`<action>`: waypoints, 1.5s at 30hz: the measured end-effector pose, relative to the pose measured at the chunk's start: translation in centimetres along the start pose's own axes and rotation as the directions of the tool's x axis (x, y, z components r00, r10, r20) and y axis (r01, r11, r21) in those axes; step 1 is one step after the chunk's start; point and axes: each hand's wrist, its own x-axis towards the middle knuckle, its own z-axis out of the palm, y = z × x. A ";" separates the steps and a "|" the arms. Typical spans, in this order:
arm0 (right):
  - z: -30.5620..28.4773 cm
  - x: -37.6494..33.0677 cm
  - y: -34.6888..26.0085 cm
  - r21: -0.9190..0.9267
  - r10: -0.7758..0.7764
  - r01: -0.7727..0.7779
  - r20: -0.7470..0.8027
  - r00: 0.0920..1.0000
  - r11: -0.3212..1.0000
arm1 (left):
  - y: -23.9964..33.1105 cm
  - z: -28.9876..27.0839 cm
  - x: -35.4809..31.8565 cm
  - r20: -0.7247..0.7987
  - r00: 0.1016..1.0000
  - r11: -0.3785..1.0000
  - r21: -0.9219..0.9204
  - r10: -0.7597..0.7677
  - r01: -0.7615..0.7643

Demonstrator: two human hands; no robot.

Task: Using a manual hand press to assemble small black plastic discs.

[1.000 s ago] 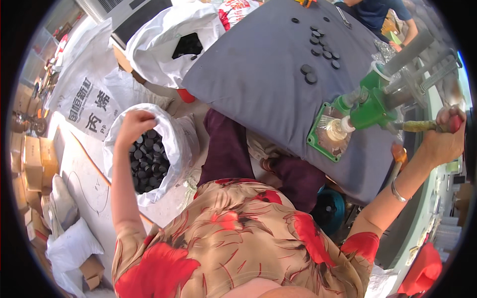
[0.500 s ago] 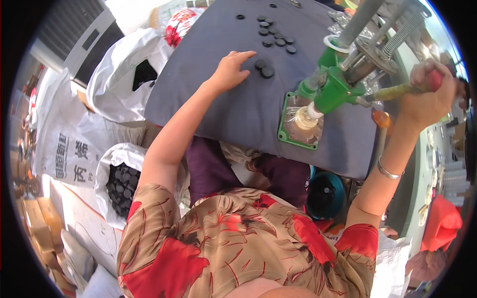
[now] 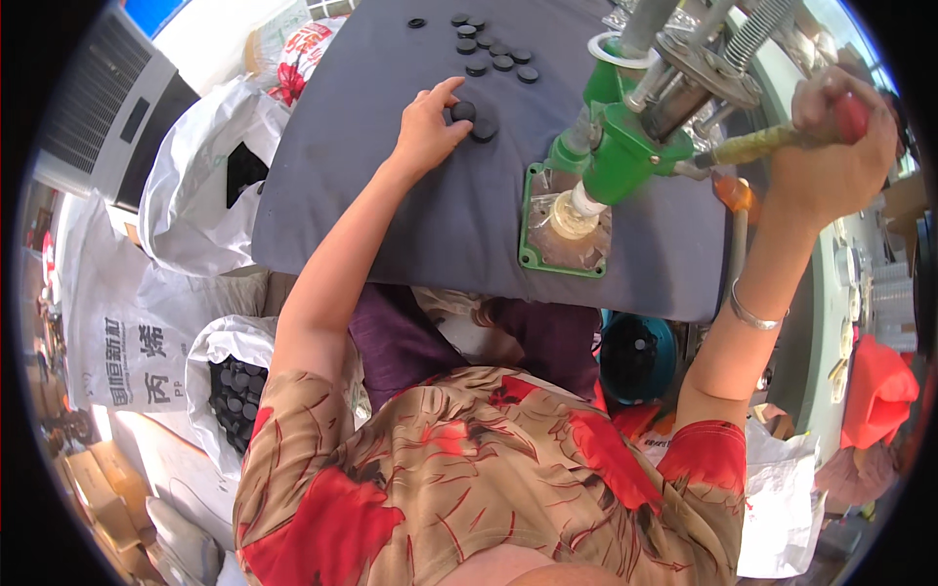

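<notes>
**A:** Head cam check, what's the left hand [image 3: 427, 125] up to? Half a second back it was already out on the grey-covered counter [image 3: 381, 186], a full second back it was down in the white sack of black discs [image 3: 230, 391] by the person's left side.

**B:** Yep, it's stayed on the counter since then. Its fingertips [image 3: 451, 90] are now curled right against a black disc [image 3: 463, 110], touching it, with a second disc [image 3: 484, 129] just beside. Grip is loosely spread, not pinching anything that I can see. In the 0.5 s frame the palm lay flatter over the same pair.

**A:** And the right hand [image 3: 831, 146]?

**B:** Grip wrapped tight around the red-tipped lever handle [image 3: 782, 142] of the green hand press [image 3: 611, 156], same as in both earlier frames. The press stands on its green base plate [image 3: 567, 230] near the counter's right edge, well apart from the left hand.

**A:** Other discs?

**B:** A loose cluster of black discs [image 3: 493, 49] sits further up the counter, beyond the left hand. Looks unchanged.
</notes>
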 end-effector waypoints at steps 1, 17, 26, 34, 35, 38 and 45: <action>-0.1 0.0 0.1 -0.024 -0.022 0.023 0.035 0.999 0.999 | 1.2 -0.2 -0.9 -0.021 1.000 0.997 -0.072 -0.001 0.000; -0.4 -0.4 -0.3 -0.370 -0.221 0.266 0.159 0.962 0.890 | 11.6 4.9 -6.2 0.200 0.953 0.954 -0.245 0.226 -0.175; -3.0 -5.0 -2.9 0.050 -0.213 0.208 0.137 0.967 0.977 | 11.2 5.6 -6.1 0.207 0.964 0.942 -0.322 0.168 -0.095; -6.1 -12.4 -4.8 0.114 -0.275 0.250 0.341 0.899 0.961 | 11.3 5.5 -5.8 0.213 0.963 0.942 -0.321 0.167 -0.092; -6.6 -13.6 -4.8 0.095 -0.274 0.258 0.354 0.894 0.962 | 11.2 5.6 -5.9 0.209 0.965 0.944 -0.317 0.160 -0.088; -8.0 -18.3 -4.4 -0.139 -0.209 0.282 0.394 0.895 0.949 | 10.8 5.5 -5.9 0.245 0.953 0.924 -0.375 0.180 -0.078; -9.7 -21.1 -3.6 -0.225 -0.145 0.245 0.383 0.912 0.943 | 10.7 5.2 -5.7 0.286 0.944 0.920 -0.390 0.164 -0.042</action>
